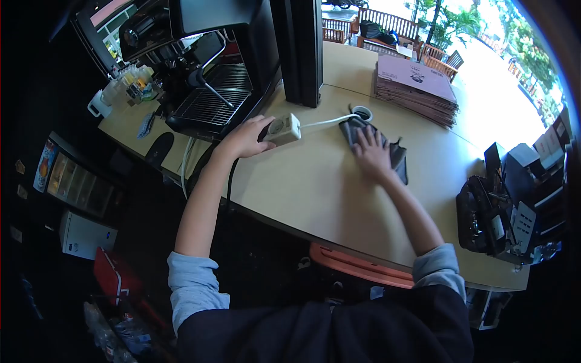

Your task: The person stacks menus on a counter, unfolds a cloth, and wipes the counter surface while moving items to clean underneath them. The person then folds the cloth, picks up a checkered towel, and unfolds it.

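My left hand [243,138] grips one end of a white power strip [279,128], thumb on the near side, tilting it at the counter's surface. From the strip's other end a white cord [327,123] runs to a round cable hole [362,113] in the counter. My right hand [372,152] lies flat with its fingers spread on a dark grey cloth [397,158], just in front of that hole. The cloth is crumpled, and part of it is hidden under the palm.
An espresso machine [212,91] stands on the counter [296,193] at left, beside a dark upright post [296,54]. Pink folded boxes [417,81] are stacked at the back right. A black organiser [493,212] sits at the right edge. An orange-red object [357,266] is below the front edge.
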The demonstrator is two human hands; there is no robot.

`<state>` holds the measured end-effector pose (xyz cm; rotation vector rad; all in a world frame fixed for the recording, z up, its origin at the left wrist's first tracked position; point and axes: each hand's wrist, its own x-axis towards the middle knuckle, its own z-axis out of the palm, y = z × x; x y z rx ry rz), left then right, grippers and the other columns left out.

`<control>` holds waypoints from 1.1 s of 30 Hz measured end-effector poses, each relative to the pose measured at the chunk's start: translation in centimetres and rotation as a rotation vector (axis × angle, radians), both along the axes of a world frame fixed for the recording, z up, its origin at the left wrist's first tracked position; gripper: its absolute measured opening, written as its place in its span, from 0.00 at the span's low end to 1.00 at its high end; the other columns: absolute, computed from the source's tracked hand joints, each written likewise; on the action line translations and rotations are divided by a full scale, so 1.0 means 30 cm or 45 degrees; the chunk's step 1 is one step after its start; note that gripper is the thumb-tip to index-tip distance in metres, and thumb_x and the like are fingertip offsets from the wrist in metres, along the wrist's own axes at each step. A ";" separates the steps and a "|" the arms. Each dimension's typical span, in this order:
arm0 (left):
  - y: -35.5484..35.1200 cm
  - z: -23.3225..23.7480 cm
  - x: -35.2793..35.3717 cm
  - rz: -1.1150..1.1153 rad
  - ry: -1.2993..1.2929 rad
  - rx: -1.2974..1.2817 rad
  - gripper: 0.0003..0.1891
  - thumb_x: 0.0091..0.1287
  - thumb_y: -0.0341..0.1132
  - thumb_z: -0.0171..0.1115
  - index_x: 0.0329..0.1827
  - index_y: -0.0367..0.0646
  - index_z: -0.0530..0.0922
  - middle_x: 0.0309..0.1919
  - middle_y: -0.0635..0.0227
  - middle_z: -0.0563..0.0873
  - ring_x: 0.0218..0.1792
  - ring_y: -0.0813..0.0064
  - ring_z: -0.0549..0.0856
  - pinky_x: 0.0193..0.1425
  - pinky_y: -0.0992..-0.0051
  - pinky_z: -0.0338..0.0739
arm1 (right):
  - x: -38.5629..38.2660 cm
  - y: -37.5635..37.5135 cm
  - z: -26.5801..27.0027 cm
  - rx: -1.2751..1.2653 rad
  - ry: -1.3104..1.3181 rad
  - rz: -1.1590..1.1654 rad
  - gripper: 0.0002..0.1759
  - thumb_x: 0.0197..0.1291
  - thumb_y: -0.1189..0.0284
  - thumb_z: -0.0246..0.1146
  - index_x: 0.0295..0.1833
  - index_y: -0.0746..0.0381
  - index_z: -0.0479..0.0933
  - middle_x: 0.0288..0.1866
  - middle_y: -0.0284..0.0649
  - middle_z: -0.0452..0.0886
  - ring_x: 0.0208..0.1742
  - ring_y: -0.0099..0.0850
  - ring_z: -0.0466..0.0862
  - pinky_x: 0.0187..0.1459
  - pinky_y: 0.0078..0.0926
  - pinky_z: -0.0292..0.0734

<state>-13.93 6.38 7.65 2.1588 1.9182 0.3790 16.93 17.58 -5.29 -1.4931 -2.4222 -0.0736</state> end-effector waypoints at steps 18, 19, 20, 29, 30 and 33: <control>0.112 -0.301 0.438 -0.330 0.038 0.095 0.37 0.62 0.52 0.60 0.71 0.44 0.59 0.67 0.59 0.64 0.69 0.59 0.62 0.75 0.58 0.50 | 0.423 0.079 0.035 -0.135 0.129 -0.520 0.28 0.67 0.54 0.46 0.72 0.46 0.61 0.76 0.40 0.55 0.76 0.50 0.53 0.70 0.62 0.40; 0.117 -0.355 0.455 -0.330 0.050 0.202 0.36 0.64 0.54 0.56 0.71 0.45 0.60 0.68 0.59 0.63 0.70 0.59 0.60 0.75 0.56 0.47 | 0.371 0.118 0.026 -0.112 0.141 -0.522 0.27 0.68 0.54 0.46 0.71 0.45 0.62 0.75 0.39 0.58 0.76 0.47 0.54 0.71 0.59 0.41; 0.121 -0.389 0.461 -0.330 0.061 0.305 0.34 0.66 0.55 0.52 0.71 0.46 0.60 0.68 0.59 0.63 0.71 0.60 0.59 0.76 0.54 0.45 | 0.314 0.152 0.041 -0.204 0.228 -0.401 0.27 0.68 0.54 0.47 0.71 0.44 0.63 0.75 0.38 0.59 0.76 0.45 0.54 0.72 0.57 0.41; 0.138 -0.380 0.453 -0.355 -0.017 0.309 0.31 0.67 0.53 0.50 0.68 0.46 0.62 0.66 0.58 0.64 0.69 0.59 0.61 0.73 0.50 0.46 | -0.351 0.499 0.055 -0.262 0.178 0.148 0.27 0.69 0.54 0.42 0.71 0.47 0.63 0.77 0.36 0.54 0.77 0.40 0.51 0.73 0.52 0.40; 0.140 -0.379 0.447 -0.387 -0.024 0.334 0.31 0.67 0.53 0.50 0.69 0.46 0.62 0.66 0.57 0.64 0.69 0.59 0.61 0.73 0.50 0.46 | -0.364 0.517 0.047 -0.265 0.176 0.154 0.28 0.68 0.52 0.43 0.71 0.48 0.62 0.78 0.36 0.52 0.77 0.40 0.51 0.73 0.52 0.40; 0.141 -0.382 0.442 -0.415 -0.074 0.313 0.31 0.68 0.52 0.50 0.69 0.45 0.62 0.67 0.57 0.64 0.69 0.59 0.61 0.74 0.50 0.43 | -0.214 0.546 0.026 -0.159 0.183 0.251 0.31 0.66 0.49 0.45 0.71 0.50 0.62 0.77 0.36 0.54 0.77 0.40 0.51 0.73 0.51 0.44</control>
